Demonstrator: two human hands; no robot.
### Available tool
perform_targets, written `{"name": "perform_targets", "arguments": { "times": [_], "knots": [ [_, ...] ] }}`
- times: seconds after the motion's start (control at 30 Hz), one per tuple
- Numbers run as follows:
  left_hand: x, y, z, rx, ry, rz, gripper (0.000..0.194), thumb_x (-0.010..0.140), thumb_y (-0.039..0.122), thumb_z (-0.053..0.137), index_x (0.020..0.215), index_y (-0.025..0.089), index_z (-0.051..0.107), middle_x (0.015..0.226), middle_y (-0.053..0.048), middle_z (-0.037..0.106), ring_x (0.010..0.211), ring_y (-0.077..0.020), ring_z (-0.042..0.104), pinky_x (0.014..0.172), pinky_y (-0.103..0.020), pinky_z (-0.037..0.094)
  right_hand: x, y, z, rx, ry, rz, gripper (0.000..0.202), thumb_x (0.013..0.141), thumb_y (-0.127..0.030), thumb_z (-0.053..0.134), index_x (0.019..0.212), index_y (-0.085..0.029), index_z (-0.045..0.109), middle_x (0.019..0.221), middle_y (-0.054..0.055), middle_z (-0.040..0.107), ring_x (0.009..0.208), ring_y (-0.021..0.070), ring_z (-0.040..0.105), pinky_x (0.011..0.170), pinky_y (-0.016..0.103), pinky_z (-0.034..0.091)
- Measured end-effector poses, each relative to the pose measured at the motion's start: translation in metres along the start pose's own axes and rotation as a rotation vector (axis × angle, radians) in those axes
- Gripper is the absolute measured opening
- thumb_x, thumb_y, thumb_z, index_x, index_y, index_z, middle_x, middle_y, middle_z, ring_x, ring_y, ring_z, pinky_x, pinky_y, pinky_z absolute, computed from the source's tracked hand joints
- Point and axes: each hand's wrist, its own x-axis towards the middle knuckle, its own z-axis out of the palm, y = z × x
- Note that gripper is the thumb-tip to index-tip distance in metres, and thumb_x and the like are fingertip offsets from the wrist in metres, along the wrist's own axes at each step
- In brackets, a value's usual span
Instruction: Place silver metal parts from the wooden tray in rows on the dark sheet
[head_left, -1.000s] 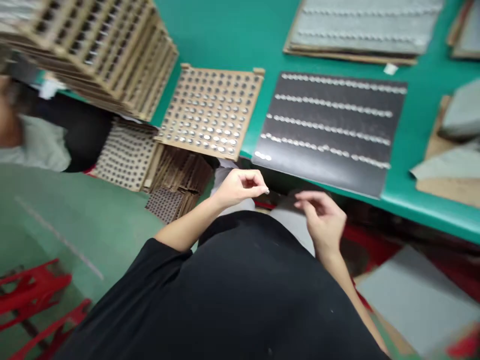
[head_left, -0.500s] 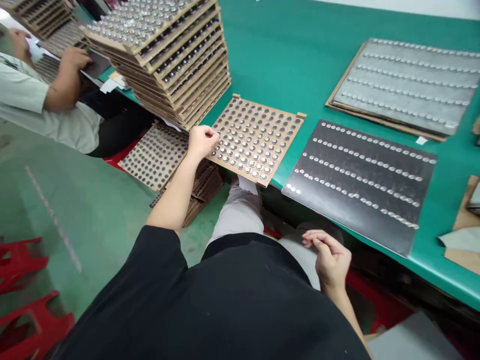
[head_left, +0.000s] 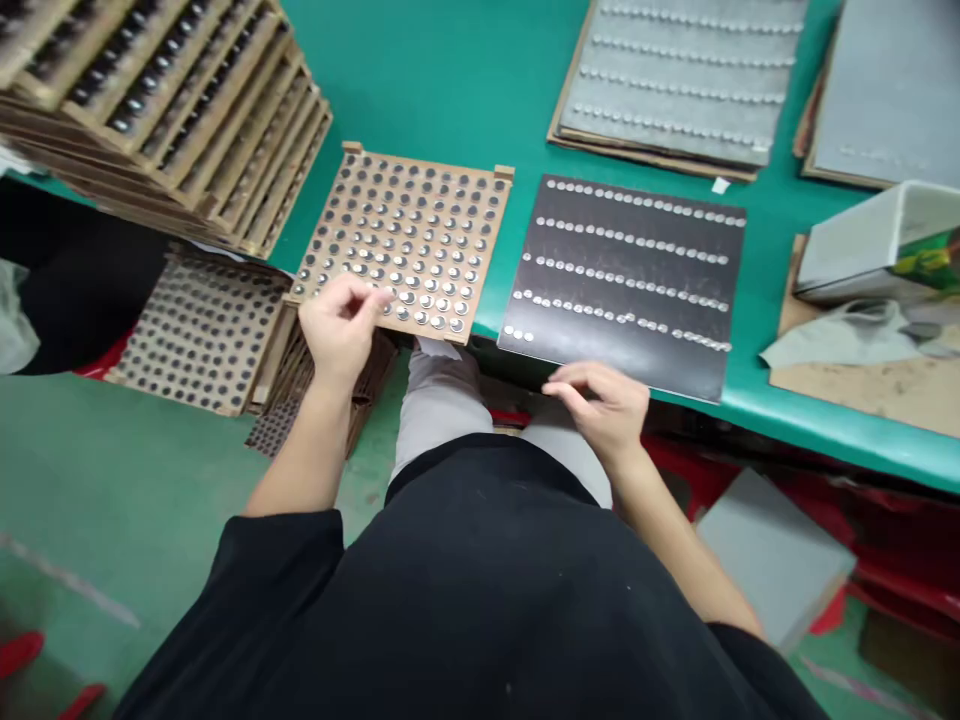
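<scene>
A square brown board (head_left: 416, 160) with rows of round holes lies at the table edge; many holes hold small shiny metal discs (head_left: 442, 304). My left hand (head_left: 341, 325) is over the board's front edge, thumb and forefinger pinched together; whether a disc sits between them is hidden. To the right lies a black sheet (head_left: 600, 345) bearing rows of small silver discs (head_left: 630, 238), with three more near its front left corner. Just off that sheet's front edge is my right hand (head_left: 600, 400), fingers curled with thumb against forefinger. What it holds, if anything, cannot be made out.
A tall stack of disc-filled wooden trays (head_left: 247, 170) stands left, with another holed board (head_left: 199, 330) below table height. Behind the black sheet lies a grey sheet (head_left: 675, 80) with disc rows. Rightward are a white container (head_left: 847, 245) and a grey cloth (head_left: 847, 335).
The view has swung to the right. My left hand has moved from the board's left side along its front edge. My right hand has risen from over my lap toward the black sheet.
</scene>
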Motion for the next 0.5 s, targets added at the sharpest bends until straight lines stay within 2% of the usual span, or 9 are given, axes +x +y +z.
{"name": "perform_targets", "arguments": {
  "times": [0.07,0.13,0.3,0.4,0.5],
  "knots": [
    [-0.028,0.013,0.013,-0.076,-0.115,-0.003,0.013,0.075,0.021,0.075,0.064,0.019,0.069,0.063,0.001,0.060,0.063,-0.0113,0.051,0.063,-0.029,0.038,0.013,0.005,0.008,-0.097,0.056,0.013,0.021,0.076,-0.034,0.076,0.064,-0.021,0.065,0.062,-0.001,0.067,0.057,0.0129,0.059,0.058,0.027,0.046],
    [-0.051,0.023,0.025,-0.127,-0.216,-0.049,0.007,0.074,0.021,0.074,0.069,0.019,0.071,0.068,-0.001,0.065,0.066,-0.0123,0.055,0.063,-0.028,0.041,0.021,0.009,0.018,-0.198,0.071,0.083,0.018,0.073,-0.033,0.078,0.069,-0.020,0.066,0.064,-0.001,0.066,0.059,0.0135,0.056,0.058,0.028,0.044],
    [-0.083,0.037,0.049,-0.235,-0.337,-0.236,0.013,0.073,0.022,0.073,0.062,0.016,0.068,0.062,-0.001,0.060,0.061,-0.0110,0.053,0.058,-0.025,0.040,0.029,0.012,0.037,-0.348,0.071,0.148,0.015,0.074,-0.021,0.073,0.063,-0.021,0.062,0.067,0.000,0.061,0.064,0.0148,0.051,0.062,0.029,0.040],
    [-0.091,0.041,0.063,-0.323,-0.385,-0.388,0.019,0.071,0.024,0.074,0.058,0.015,0.065,0.059,0.001,0.056,0.058,-0.0090,0.049,0.057,-0.023,0.039,0.027,0.009,0.034,-0.246,0.100,0.142,0.014,0.073,-0.016,0.067,0.062,-0.021,0.061,0.064,-0.001,0.059,0.060,0.0131,0.049,0.059,0.029,0.039],
    [-0.095,0.045,0.080,-0.483,-0.454,-0.609,0.018,0.066,0.028,0.077,0.062,0.015,0.065,0.060,0.002,0.057,0.054,-0.0072,0.045,0.053,-0.022,0.037,0.018,0.003,0.022,-0.025,0.109,0.065,0.010,0.076,-0.019,0.064,0.067,-0.022,0.064,0.064,-0.002,0.061,0.056,0.0117,0.050,0.055,0.028,0.042]
  ]
}}
